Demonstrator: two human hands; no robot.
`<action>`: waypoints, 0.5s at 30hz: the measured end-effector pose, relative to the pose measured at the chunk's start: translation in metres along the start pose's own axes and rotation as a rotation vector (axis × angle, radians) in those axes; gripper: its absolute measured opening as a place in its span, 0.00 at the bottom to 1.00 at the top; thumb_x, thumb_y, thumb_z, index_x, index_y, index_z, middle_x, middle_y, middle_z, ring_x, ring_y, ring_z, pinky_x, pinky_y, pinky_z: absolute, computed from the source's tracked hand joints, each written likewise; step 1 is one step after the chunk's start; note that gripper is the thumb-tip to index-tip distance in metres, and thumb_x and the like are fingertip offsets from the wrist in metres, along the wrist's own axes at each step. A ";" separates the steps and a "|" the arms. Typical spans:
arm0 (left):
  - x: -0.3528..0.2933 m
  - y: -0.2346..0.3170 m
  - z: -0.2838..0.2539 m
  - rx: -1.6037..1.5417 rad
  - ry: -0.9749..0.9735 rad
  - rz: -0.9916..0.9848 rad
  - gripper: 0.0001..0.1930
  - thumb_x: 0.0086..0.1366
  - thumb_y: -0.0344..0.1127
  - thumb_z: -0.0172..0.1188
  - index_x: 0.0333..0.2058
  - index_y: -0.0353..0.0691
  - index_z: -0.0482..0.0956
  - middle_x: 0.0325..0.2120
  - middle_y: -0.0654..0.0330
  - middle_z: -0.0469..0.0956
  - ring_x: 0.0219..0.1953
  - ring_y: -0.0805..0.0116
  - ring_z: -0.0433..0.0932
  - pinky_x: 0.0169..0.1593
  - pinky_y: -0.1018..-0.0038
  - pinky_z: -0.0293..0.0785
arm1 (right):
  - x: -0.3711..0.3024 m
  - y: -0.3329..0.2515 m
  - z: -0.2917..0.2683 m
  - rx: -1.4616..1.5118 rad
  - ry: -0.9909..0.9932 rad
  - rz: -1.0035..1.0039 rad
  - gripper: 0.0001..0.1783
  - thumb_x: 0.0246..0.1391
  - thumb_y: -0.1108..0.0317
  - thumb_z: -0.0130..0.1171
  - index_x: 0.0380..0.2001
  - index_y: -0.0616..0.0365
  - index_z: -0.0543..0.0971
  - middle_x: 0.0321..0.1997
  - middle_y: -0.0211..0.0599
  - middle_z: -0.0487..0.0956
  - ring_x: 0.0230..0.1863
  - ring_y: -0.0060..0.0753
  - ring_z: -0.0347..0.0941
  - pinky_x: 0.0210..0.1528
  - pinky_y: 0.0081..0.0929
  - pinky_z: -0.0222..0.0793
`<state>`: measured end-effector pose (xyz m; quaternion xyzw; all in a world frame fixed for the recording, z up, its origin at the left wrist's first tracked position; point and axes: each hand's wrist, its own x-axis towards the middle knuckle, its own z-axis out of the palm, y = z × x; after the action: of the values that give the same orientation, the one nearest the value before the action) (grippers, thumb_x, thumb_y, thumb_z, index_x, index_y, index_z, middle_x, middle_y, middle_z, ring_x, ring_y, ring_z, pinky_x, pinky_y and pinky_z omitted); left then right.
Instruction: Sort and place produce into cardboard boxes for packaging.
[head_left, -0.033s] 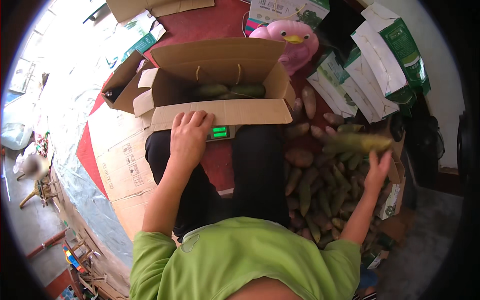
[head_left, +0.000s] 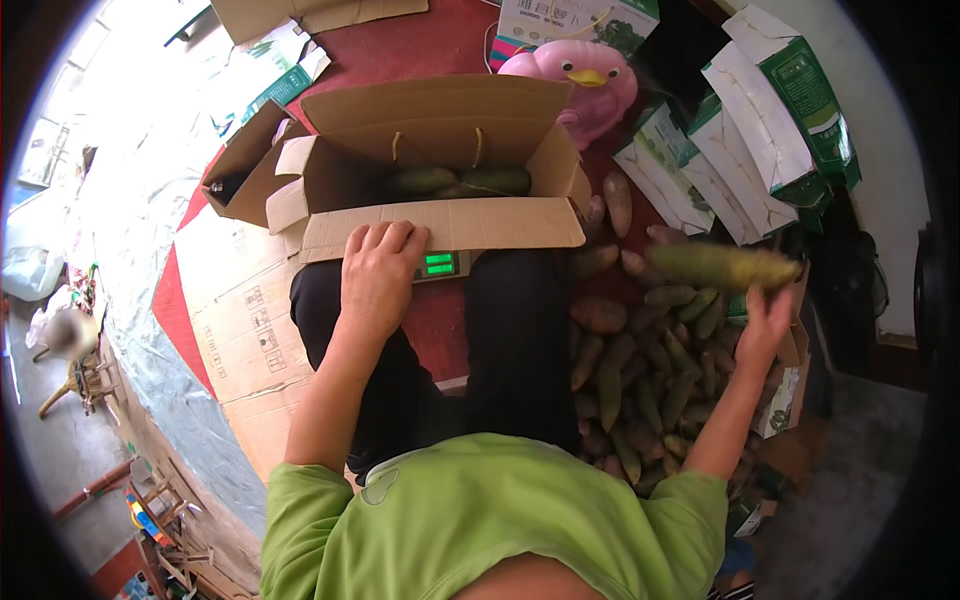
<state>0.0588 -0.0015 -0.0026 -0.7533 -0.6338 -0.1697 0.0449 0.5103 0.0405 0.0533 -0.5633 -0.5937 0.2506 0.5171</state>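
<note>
My left hand [head_left: 380, 270] lies on the front flap of an open cardboard box [head_left: 440, 225], its fingers laid over the flap. Two long green radishes [head_left: 420, 181] show inside the box. Just below the flap, a scale display [head_left: 438, 264] glows green. At the right, my right hand [head_left: 765, 325] is closed around one end of another long green radish [head_left: 715, 264], blurred by motion and held nearly level. Beneath it spreads a heap of green and reddish-brown radishes [head_left: 650, 385] on the floor, some shaded by my arm.
A pink plastic animal-shaped item [head_left: 590, 85] stands behind the box. Several white and green cartons [head_left: 760, 130] lean at the far right. Flattened cardboard [head_left: 245, 330] and clear plastic sheeting [head_left: 130, 250] lie on the left, and another box [head_left: 790, 385] stands beside the heap.
My right hand has moved slightly to the right and up with the radish. My left hand and the box have stayed where they were.
</note>
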 end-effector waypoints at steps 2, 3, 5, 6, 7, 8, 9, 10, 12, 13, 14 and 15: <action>-0.002 -0.002 0.002 0.001 0.002 -0.007 0.14 0.53 0.29 0.52 0.40 0.42 0.78 0.38 0.62 0.75 0.45 0.63 0.73 0.53 0.64 0.65 | 0.036 -0.036 0.043 0.187 -0.039 -0.143 0.27 0.56 0.79 0.51 0.59 0.65 0.62 0.60 0.39 0.66 0.59 0.31 0.63 0.62 0.29 0.56; -0.003 -0.003 0.001 0.002 0.007 -0.010 0.14 0.53 0.29 0.51 0.40 0.42 0.78 0.38 0.62 0.75 0.45 0.62 0.73 0.53 0.64 0.65 | 0.051 -0.053 0.065 0.243 -0.089 -0.177 0.27 0.56 0.80 0.51 0.59 0.66 0.61 0.60 0.39 0.66 0.59 0.31 0.63 0.61 0.29 0.57; -0.005 -0.004 0.002 0.002 0.001 -0.006 0.14 0.53 0.30 0.52 0.40 0.42 0.76 0.38 0.62 0.74 0.46 0.63 0.73 0.54 0.63 0.64 | 0.072 -0.078 0.108 0.338 -0.212 -0.226 0.27 0.55 0.80 0.51 0.60 0.65 0.61 0.58 0.39 0.68 0.58 0.30 0.65 0.60 0.28 0.59; -0.006 -0.004 0.001 0.008 -0.006 -0.007 0.14 0.53 0.31 0.52 0.41 0.42 0.75 0.39 0.62 0.73 0.46 0.63 0.72 0.55 0.62 0.64 | 0.080 -0.092 0.134 0.358 -0.293 -0.237 0.27 0.55 0.79 0.52 0.59 0.64 0.62 0.56 0.38 0.71 0.54 0.29 0.68 0.58 0.27 0.62; -0.007 -0.005 0.000 0.015 0.003 -0.008 0.14 0.53 0.31 0.52 0.41 0.42 0.75 0.39 0.62 0.73 0.46 0.63 0.72 0.55 0.62 0.64 | 0.085 -0.096 0.158 0.351 -0.360 -0.256 0.26 0.54 0.79 0.53 0.58 0.63 0.64 0.52 0.37 0.73 0.51 0.27 0.70 0.54 0.25 0.65; -0.006 -0.004 0.000 0.007 0.000 -0.005 0.14 0.53 0.31 0.52 0.41 0.42 0.75 0.39 0.62 0.73 0.46 0.64 0.72 0.55 0.62 0.64 | 0.087 -0.101 0.180 0.430 -0.453 -0.183 0.26 0.53 0.78 0.55 0.56 0.61 0.66 0.49 0.36 0.74 0.48 0.26 0.71 0.51 0.24 0.68; -0.007 -0.003 -0.001 0.004 -0.004 -0.006 0.14 0.53 0.31 0.52 0.41 0.42 0.75 0.39 0.62 0.73 0.46 0.64 0.72 0.54 0.63 0.64 | 0.087 -0.102 0.202 0.366 -0.514 -0.195 0.26 0.51 0.76 0.58 0.55 0.61 0.67 0.48 0.34 0.74 0.49 0.25 0.71 0.50 0.24 0.69; -0.006 -0.003 0.000 0.000 -0.006 0.006 0.14 0.53 0.31 0.52 0.40 0.43 0.75 0.39 0.62 0.73 0.46 0.64 0.72 0.54 0.63 0.64 | 0.088 -0.097 0.221 0.185 -0.550 -0.300 0.27 0.50 0.74 0.60 0.55 0.60 0.68 0.47 0.35 0.75 0.49 0.25 0.71 0.47 0.25 0.69; -0.007 -0.004 0.001 0.010 0.006 0.000 0.14 0.53 0.31 0.52 0.40 0.43 0.75 0.39 0.62 0.73 0.46 0.64 0.72 0.54 0.63 0.64 | 0.085 -0.096 0.265 -0.045 -0.631 -0.607 0.27 0.46 0.70 0.60 0.52 0.58 0.70 0.46 0.45 0.75 0.46 0.47 0.71 0.50 0.38 0.66; -0.007 -0.003 0.001 -0.001 0.011 0.006 0.14 0.53 0.31 0.52 0.40 0.43 0.75 0.39 0.62 0.73 0.46 0.64 0.72 0.54 0.63 0.64 | 0.077 -0.086 0.285 -0.102 -0.668 -0.692 0.27 0.45 0.66 0.61 0.52 0.57 0.71 0.45 0.46 0.75 0.47 0.51 0.69 0.52 0.42 0.64; -0.007 -0.002 0.002 -0.012 0.000 -0.005 0.15 0.53 0.31 0.52 0.41 0.43 0.75 0.39 0.62 0.73 0.46 0.64 0.72 0.54 0.63 0.64 | 0.066 -0.078 0.297 -0.378 -0.762 -0.640 0.27 0.47 0.62 0.61 0.52 0.55 0.71 0.46 0.42 0.75 0.49 0.47 0.70 0.51 0.42 0.65; -0.007 -0.002 0.001 -0.014 0.001 0.006 0.15 0.53 0.31 0.52 0.41 0.43 0.75 0.39 0.62 0.73 0.46 0.64 0.72 0.54 0.63 0.64 | 0.059 -0.063 0.309 -0.449 -0.783 -0.647 0.25 0.49 0.58 0.60 0.51 0.53 0.72 0.48 0.40 0.75 0.51 0.44 0.69 0.50 0.41 0.65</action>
<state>0.0564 -0.0074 -0.0058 -0.7554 -0.6303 -0.1745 0.0402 0.2172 0.1683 0.0236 -0.3133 -0.9232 0.1367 0.1757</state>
